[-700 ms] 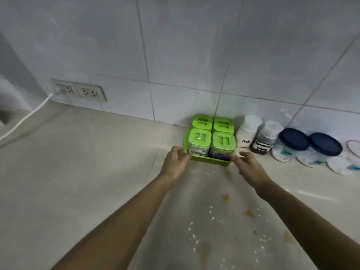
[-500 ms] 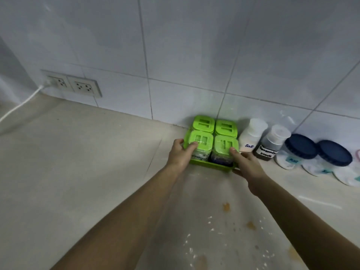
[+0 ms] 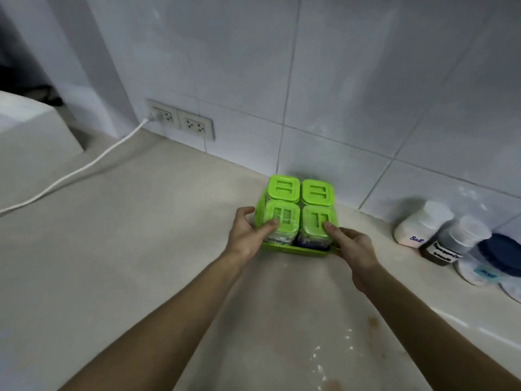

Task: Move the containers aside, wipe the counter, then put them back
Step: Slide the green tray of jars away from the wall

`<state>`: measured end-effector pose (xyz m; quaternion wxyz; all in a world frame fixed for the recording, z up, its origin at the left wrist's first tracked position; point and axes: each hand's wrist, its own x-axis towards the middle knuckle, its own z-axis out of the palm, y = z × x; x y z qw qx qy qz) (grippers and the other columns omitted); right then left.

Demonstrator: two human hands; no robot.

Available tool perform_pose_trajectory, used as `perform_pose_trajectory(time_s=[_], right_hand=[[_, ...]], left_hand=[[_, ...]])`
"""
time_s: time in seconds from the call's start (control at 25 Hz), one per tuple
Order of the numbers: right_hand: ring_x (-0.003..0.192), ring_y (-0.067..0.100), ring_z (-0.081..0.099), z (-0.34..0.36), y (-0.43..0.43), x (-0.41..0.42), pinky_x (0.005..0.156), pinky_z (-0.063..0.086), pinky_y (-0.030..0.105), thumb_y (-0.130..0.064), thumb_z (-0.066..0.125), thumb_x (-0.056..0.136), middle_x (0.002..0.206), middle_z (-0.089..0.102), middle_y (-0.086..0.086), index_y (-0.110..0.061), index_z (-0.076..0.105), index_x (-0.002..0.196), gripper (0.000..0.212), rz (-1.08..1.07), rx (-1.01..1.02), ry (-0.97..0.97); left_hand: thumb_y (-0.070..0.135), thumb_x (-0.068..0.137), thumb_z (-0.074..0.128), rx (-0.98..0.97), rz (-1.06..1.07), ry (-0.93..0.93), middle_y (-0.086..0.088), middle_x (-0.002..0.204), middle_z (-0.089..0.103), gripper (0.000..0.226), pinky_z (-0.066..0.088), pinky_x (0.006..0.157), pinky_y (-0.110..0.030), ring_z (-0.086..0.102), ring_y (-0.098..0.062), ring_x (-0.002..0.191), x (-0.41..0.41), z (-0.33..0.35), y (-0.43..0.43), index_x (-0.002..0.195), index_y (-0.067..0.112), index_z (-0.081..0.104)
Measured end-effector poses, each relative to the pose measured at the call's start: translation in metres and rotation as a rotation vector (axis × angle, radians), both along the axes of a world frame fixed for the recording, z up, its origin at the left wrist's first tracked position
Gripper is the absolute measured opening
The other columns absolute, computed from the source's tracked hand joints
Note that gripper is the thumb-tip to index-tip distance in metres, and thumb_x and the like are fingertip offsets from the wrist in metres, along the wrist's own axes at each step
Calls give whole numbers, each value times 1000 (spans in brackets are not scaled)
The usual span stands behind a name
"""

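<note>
A green tray (image 3: 298, 250) carrying several clear jars with green lids (image 3: 316, 191) sits on the beige counter (image 3: 127, 249), a little away from the tiled wall. My left hand (image 3: 246, 237) grips the tray's left side, thumb on the front-left lid. My right hand (image 3: 352, 248) grips the tray's right front corner, thumb on the front-right lid. Further right, along the wall, stand a white salt bottle (image 3: 420, 227), a dark seasoning bottle (image 3: 451, 244) and a blue-lidded tub (image 3: 490, 263).
White crumbs (image 3: 318, 368) and brown stains (image 3: 373, 321) mark the counter in front of me. A double wall socket (image 3: 180, 122) holds a white cable (image 3: 70, 173) trailing off left. A white appliance (image 3: 31, 128) stands at far left.
Both hands have closed onto the green tray, thumbs now on the front lids. The tray now sits further from the bottles on the right, and the view has shifted left.
</note>
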<state>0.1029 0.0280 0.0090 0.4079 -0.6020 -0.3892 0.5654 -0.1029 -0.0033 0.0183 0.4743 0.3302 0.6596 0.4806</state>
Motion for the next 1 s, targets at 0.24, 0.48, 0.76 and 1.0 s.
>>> perform_pose_trajectory(time_s=[0.24, 0.48, 0.76, 1.0], right_hand=[[76, 15, 67, 3, -31, -144, 72, 52, 21, -27, 73, 80, 95, 74, 14, 2, 70, 100, 36, 300, -20, 19], [81, 15, 70, -10, -75, -232, 84, 56, 28, -25, 73, 81, 92, 75, 6, -1, 69, 103, 34, 512, -52, 34], [92, 16, 70, -19, -89, -247, 89, 54, 30, -28, 72, 82, 104, 74, 9, -5, 68, 106, 34, 585, -36, 21], [116, 21, 56, -6, -73, -143, 102, 43, 36, -42, 63, 86, 126, 57, 11, -8, 52, 130, 57, 787, 318, -601]], left_hand=[[18, 81, 73, 3, 288, -9, -5, 83, 61, 56, 44, 50, -4, 59, -12, 70, -118, 17, -98, 127, 12, 42], [20, 82, 72, -35, 478, 50, -5, 87, 61, 54, 45, 52, -6, 59, -9, 72, -188, 14, -172, 127, 15, 43], [27, 80, 73, -129, 512, 129, -15, 104, 63, 53, 49, 72, -19, 60, -15, 84, -197, 1, -196, 125, 14, 46], [14, 82, 63, 44, 193, 981, -16, 113, 55, 35, 32, 96, -31, 48, -33, 110, -137, 24, -148, 116, 8, 56]])
